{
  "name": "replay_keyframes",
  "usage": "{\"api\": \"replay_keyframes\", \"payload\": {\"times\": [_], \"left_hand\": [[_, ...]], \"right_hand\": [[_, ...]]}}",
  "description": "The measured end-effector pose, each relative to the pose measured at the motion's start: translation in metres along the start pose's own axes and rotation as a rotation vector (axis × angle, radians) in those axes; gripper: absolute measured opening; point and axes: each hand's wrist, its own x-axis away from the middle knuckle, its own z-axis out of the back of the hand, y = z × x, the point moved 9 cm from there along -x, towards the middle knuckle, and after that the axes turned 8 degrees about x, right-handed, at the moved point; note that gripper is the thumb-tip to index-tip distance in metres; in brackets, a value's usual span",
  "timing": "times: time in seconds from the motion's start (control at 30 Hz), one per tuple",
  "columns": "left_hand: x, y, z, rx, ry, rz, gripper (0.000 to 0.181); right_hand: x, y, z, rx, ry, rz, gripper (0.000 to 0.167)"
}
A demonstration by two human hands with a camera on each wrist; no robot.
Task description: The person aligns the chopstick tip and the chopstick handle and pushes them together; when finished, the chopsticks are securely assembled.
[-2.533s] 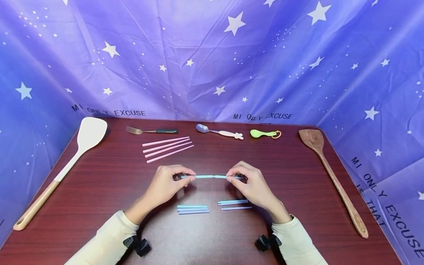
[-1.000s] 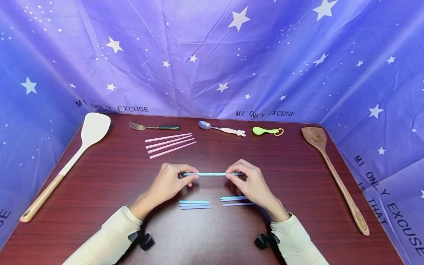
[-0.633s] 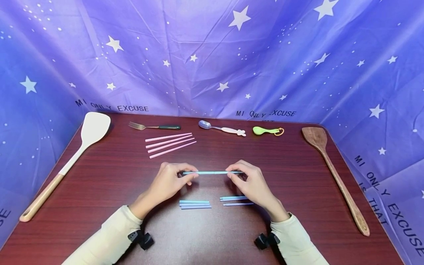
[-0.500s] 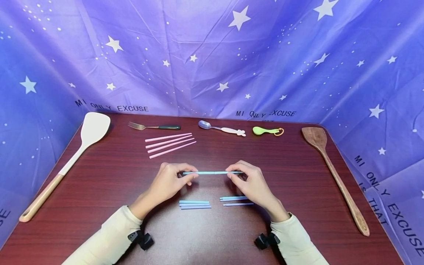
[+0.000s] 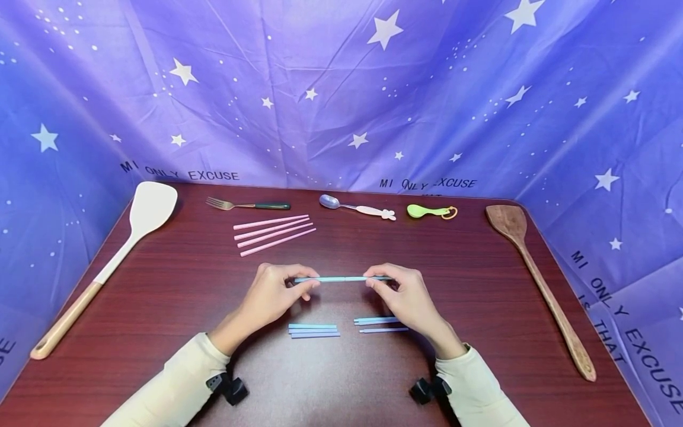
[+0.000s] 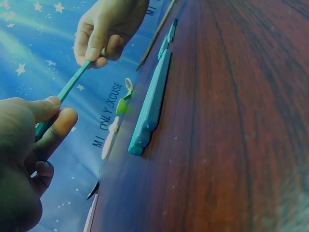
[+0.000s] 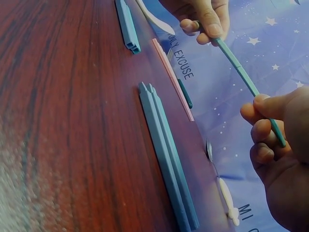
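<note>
A teal sectional chopstick spans level between both hands above the table, its two halves meeting in line at a fine seam. My left hand pinches the left half between thumb and fingers. On the other half, my right hand has a similar thumb-and-finger pinch. In the right wrist view the seam of the teal chopstick shows between the hands. Nearer me lie several blue and teal chopstick halves: a left group and a right group with narrow joint ends, partly covered by my right hand.
Several pink chopsticks lie beyond my left hand. Along the back are a fork, a spoon with a pale handle and a green spoon. A white spatula flanks the left, a wooden spatula the right.
The gap between the two chopstick halves, visible at first, has closed, and they now form one straight line. Both hands keep their pinch. The head view has shifted slightly.
</note>
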Motion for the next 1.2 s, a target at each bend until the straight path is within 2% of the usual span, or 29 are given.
{"api": "replay_keyframes", "payload": {"times": [0.3, 0.57, 0.77, 0.9, 1.0, 1.2], "left_hand": [[0.001, -0.001, -0.002, 0.022, 0.011, -0.009, 0.005], [0.000, -0.002, -0.002, 0.018, -0.009, -0.007, 0.006], [-0.002, -0.003, -0.001, 0.003, -0.031, 0.021, 0.004], [-0.004, -0.002, -0.002, 0.003, -0.068, 0.030, 0.005], [-0.003, -0.003, 0.001, 0.003, -0.083, 0.039, 0.007], [0.003, -0.009, 0.014, -0.027, -0.064, 0.043, 0.007]], "right_hand": [[0.001, -0.001, -0.002, -0.012, -0.011, 0.030, 0.006], [0.001, 0.000, -0.007, -0.042, -0.039, 0.003, 0.004], [0.001, 0.003, -0.008, -0.055, -0.050, 0.000, 0.004], [0.001, 0.003, -0.005, -0.042, -0.052, 0.000, 0.005], [0.001, 0.005, -0.002, -0.042, -0.052, -0.014, 0.007], [0.000, 0.011, -0.002, -0.041, -0.075, -0.048, 0.010]]}}
